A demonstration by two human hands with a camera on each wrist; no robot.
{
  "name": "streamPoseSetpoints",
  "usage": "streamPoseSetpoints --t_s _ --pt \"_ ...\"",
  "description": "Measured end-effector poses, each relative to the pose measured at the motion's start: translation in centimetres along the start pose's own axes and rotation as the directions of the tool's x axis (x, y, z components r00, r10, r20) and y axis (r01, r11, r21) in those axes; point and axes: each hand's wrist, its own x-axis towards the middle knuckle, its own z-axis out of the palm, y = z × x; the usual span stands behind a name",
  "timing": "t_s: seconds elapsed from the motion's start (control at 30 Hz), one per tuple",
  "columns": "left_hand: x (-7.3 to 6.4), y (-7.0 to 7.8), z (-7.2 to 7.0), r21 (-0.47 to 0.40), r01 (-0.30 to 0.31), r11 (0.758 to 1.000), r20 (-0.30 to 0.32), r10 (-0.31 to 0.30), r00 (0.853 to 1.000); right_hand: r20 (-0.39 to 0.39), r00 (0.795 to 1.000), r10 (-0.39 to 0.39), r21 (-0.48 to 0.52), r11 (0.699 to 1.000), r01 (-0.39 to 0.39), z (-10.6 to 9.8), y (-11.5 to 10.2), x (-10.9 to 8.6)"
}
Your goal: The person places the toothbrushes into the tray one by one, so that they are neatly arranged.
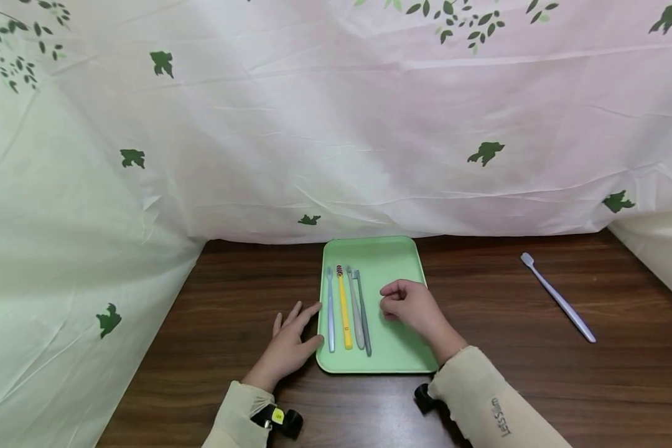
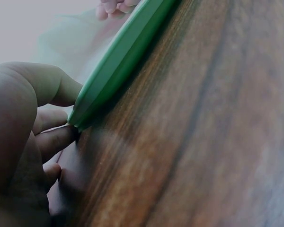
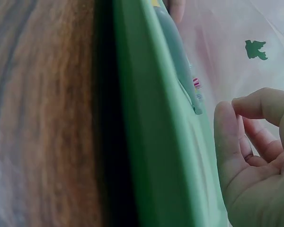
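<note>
A pale green tray (image 1: 394,255) bears several toothbrushes side by side: a light blue toothbrush (image 1: 330,311), a yellow toothbrush (image 1: 344,311), a light grey toothbrush (image 1: 356,317) and a dark grey toothbrush (image 1: 364,320). My left hand (image 1: 288,348) touches the tray's left rim with its thumb and fingertips, the fingers spread. Over the tray's right half, beside the dark grey toothbrush, is my right hand (image 1: 414,311). Its fingers are curled; in the right wrist view the thumb (image 3: 227,127) meets the index fingertip with nothing between them.
A lavender toothbrush (image 1: 560,298) lies slantwise on the dark wooden table (image 1: 481,267), to the right of the tray. White cloth (image 1: 336,124) with green bird and leaf prints hangs behind the table and along its sides.
</note>
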Motion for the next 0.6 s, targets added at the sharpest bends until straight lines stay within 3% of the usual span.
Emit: streamPoseSetpoints --t_s 0.2,0.6 --pt "0.1 0.1 0.0 0.0 0.003 1.0 0.002 -0.003 1.0 0.002 1.0 0.011 -0.016 1.0 -0.011 0.6 0.0 0.1" --pt "0.1 0.2 0.0 -0.005 -0.001 1.0 0.002 0.001 1.0 0.014 1.0 0.021 -0.214 0.977 -0.017 2.1 -0.2 0.2"
